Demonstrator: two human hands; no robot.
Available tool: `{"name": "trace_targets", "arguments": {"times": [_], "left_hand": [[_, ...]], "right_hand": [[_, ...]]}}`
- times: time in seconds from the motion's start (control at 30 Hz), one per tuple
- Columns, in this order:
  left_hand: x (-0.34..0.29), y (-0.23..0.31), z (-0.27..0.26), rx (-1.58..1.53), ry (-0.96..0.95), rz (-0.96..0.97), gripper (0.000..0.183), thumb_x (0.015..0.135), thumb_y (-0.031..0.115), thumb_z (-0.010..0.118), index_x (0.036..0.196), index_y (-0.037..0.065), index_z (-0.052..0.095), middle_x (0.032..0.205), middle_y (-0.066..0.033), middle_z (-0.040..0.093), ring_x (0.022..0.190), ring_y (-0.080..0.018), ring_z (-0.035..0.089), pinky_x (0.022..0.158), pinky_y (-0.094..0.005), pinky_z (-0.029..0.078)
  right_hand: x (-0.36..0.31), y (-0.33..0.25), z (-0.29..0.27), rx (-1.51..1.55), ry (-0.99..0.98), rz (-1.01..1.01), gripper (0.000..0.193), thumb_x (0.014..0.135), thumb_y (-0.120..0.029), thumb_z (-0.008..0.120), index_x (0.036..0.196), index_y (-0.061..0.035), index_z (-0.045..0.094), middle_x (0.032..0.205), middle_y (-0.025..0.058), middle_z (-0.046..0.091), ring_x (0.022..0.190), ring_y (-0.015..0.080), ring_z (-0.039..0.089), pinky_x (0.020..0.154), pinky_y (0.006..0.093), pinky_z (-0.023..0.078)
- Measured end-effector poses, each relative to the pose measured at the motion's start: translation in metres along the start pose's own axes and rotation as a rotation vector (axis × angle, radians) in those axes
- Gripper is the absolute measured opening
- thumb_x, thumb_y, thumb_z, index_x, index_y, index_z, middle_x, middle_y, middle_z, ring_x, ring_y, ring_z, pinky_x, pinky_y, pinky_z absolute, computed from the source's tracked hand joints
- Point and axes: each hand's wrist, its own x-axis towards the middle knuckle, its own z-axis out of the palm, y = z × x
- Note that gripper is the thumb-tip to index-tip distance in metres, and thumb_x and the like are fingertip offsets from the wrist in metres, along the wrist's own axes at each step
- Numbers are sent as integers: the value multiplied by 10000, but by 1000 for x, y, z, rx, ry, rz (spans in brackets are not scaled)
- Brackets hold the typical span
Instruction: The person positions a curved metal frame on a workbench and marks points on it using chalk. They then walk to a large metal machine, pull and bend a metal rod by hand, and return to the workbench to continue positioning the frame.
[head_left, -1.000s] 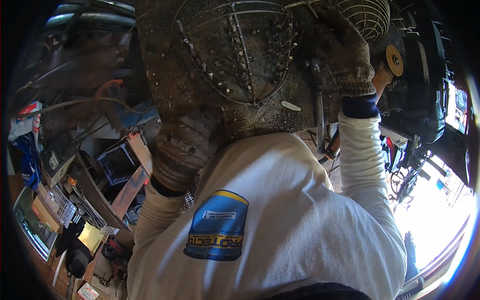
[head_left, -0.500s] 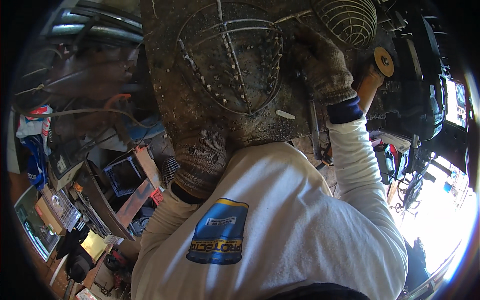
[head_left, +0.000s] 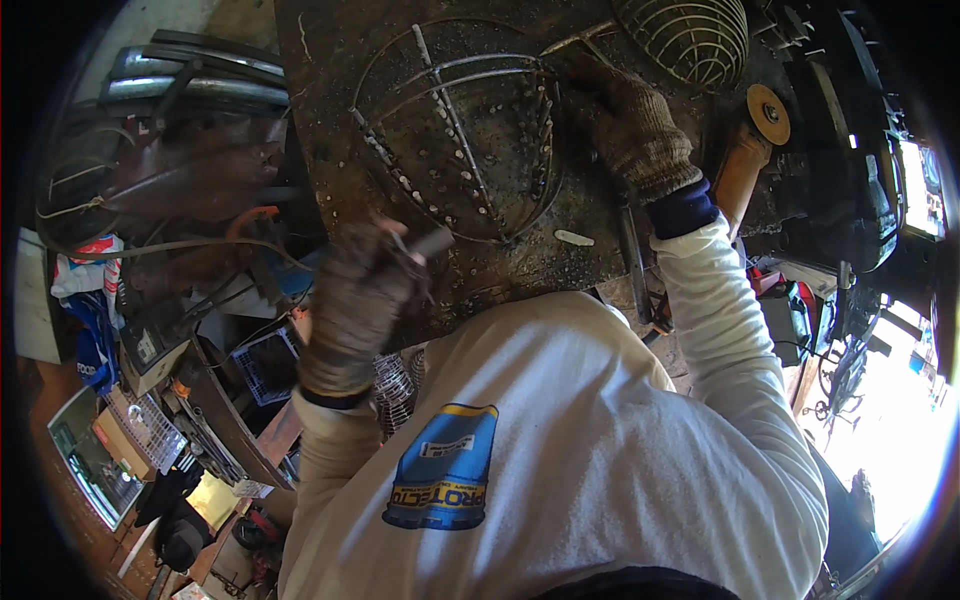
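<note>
A half-round frame of bent metal rods (head_left: pixel 456 130) lies on the dark worktop (head_left: pixel 325 120), with pale lumps dotted along several of its rods. My left hand (head_left: pixel 350 295), in a brown knit glove and smeared by motion, is at the frame's near left side. Its fingers are closed on a small grey metal piece (head_left: pixel 432 243) whose kind the blur hides. My right hand (head_left: pixel 640 130), gloved too, is at the frame's right edge. Deep shade covers its fingers, so I cannot tell whether they grip anything. Below its wrist runs a dark metal bar (head_left: pixel 632 250).
A domed wire cage (head_left: pixel 690 40) sits at the far right of the worktop. Close by is an angle grinder (head_left: pixel 745 165) with a tan disc. A pale flat sliver (head_left: pixel 574 238) lies near the front edge. Metal tubes (head_left: pixel 195 85) and crates (head_left: pixel 262 365) stand at left.
My left hand has risen from the table's front edge, away to the left, and the grey metal piece now shows in it. My right hand stays almost in place.
</note>
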Motion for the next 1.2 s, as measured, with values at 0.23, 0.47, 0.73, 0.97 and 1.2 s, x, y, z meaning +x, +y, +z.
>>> {"name": "trace_targets", "arguments": {"times": [0.23,0.47,0.73,0.97,1.2], "left_hand": [[93,57,-63,-319,15,168,365,948,245,718,1260,89,610,902,-56,689,617,-93,594,500,-238,477],[161,62,-67,-178,-254,-44,287,953,175,700,1230,159,629,837,-6,672,581,-86,581,434,-258,421],[172,73,-64,-16,-288,-127,252,919,245,738,1124,144,633,813,1,696,456,-59,493,373,-241,313],[181,73,-69,63,-388,-171,164,920,225,718,1026,128,638,759,32,650,467,-48,497,389,-230,338],[199,59,-75,57,-436,-163,147,925,204,712,1020,117,641,831,35,666,599,-34,570,467,-202,389]], "right_hand": [[14,-5,5,-96,2,-10,398,969,-306,641,1313,-105,655,1299,138,671,1215,309,636,1035,402,497],[21,-13,4,-108,37,-25,366,974,-295,619,1291,-120,671,1242,154,694,1181,332,649,1012,400,506],[20,-10,7,-132,19,7,356,1012,-300,572,1313,-131,658,1241,156,693,1189,338,643,1003,405,517],[21,-7,6,-146,30,-20,353,1012,-291,564,1316,-138,658,1243,148,693,1178,330,651,1000,408,519],[21,-8,7,-170,36,-28,361,1006,-309,573,1309,-133,659,1229,157,696,1166,336,655,992,412,526]]}}
